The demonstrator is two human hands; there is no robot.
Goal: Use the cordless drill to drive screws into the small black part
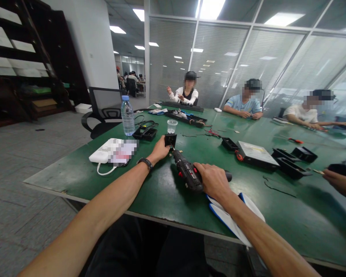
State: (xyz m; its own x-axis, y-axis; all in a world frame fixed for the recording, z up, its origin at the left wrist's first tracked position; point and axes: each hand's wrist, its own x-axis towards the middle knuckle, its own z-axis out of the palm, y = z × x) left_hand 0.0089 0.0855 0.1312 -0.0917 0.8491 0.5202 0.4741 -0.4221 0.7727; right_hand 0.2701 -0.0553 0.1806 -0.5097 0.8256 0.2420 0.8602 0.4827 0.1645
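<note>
My left hand (160,149) grips a small black plastic part (170,139) and holds it upright just above the table. My right hand (215,179) is wrapped round the handle of a black cordless drill (187,171) with red buttons. The drill's bit points away from me and meets the face of the black part, or comes very close; I cannot tell which. Small brass-coloured pieces (173,153) lie near the bit. Beneath my right forearm rests a white glove (252,206) with blue edging.
Behind my left hand stand a clear plastic cup (172,126), black housings (145,133) and a water bottle (128,116). A white power bank (103,151) is to the left. On the right lie a metal-topped box (257,154) and black trays (291,167). Several people sit around the green table (150,196).
</note>
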